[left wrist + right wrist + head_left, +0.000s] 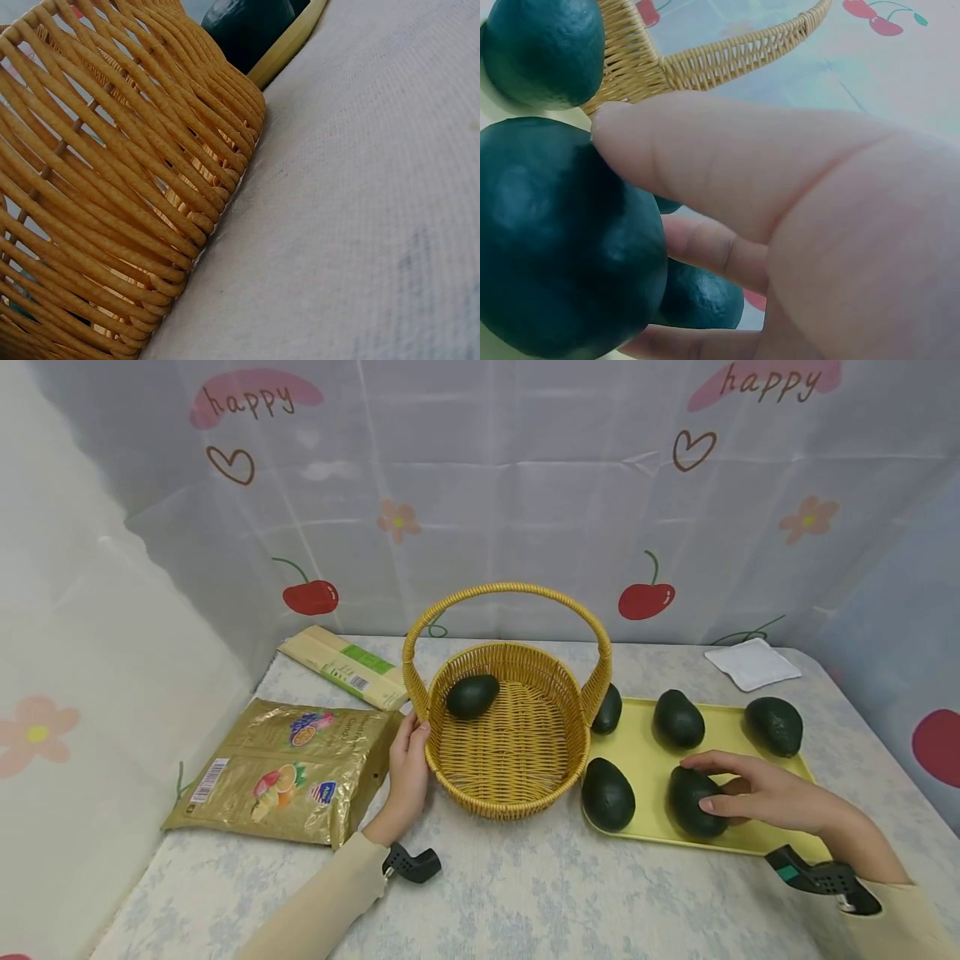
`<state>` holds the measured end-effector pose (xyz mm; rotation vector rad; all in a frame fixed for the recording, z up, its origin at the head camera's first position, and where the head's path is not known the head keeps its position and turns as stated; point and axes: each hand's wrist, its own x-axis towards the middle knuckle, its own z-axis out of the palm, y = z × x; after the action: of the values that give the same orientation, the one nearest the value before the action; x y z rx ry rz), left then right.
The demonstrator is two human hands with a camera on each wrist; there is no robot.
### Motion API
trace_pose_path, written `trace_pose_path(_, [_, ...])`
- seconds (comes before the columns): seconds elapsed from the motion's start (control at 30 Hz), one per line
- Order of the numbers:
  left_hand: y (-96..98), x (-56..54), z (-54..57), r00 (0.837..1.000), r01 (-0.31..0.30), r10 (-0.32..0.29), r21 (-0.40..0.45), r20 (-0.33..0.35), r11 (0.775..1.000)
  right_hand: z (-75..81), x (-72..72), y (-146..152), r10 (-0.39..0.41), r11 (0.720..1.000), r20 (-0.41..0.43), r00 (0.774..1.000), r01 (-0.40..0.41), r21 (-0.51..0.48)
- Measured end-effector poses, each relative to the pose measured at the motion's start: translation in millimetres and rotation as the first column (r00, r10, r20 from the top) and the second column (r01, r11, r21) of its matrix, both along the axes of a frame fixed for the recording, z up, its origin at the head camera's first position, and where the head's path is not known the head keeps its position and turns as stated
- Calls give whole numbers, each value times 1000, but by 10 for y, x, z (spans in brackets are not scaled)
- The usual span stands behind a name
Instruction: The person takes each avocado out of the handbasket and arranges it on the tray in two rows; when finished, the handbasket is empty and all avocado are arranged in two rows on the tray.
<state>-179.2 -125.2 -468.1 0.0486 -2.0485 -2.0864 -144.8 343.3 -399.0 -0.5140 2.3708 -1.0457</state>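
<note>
A yellow wicker basket (510,810) with a tall arched handle stands mid-table, one dark green avocado (472,696) inside it near the left wall. My left hand (408,768) holds the basket at its left side, thumb at the rim by the handle's base; the left wrist view shows the woven side (127,187) but no fingers. On a yellow tray (637,752) to the right lie several more avocados. My right hand (772,789) grips the front middle avocado (692,802), thumb on the near side. Close up, thumb and fingers flank that avocado (562,240).
Left of the basket lies a gold printed bag (292,768), close to my left forearm. Behind the bag is a flat beige and green packet (345,668). A folded white cloth (752,663) lies behind the tray. A printed curtain (495,510) hangs along the table's back.
</note>
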Motion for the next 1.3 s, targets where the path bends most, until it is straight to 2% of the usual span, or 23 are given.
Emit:
trace_pose_path(0.47, [-4,-25,-22,1000,-5,5,-3,-5,1000,20,-12,-28,-1,1000,15,1000,2,-13])
trace_pose_path(0.83, [6,-15,-17,1000,-8,8,-8,-5,1000,28,-1,21,-29,1000,-21,999,29,-1])
trace_pose_path(1.0, [16,-21,-16,1000,-6,6,3,7,1000,47,12,38,-40,998,-74,996,43,39])
trace_pose_path(1.07, [17,-25,-22,1000,-4,4,10,12,1000,59,19,49,-27,997,-121,992,35,64])
trace_pose_path(1.3, [0,-25,-32,1000,-7,7,1,9,1000,222,-3,66,-11,989,-302,953,55,137])
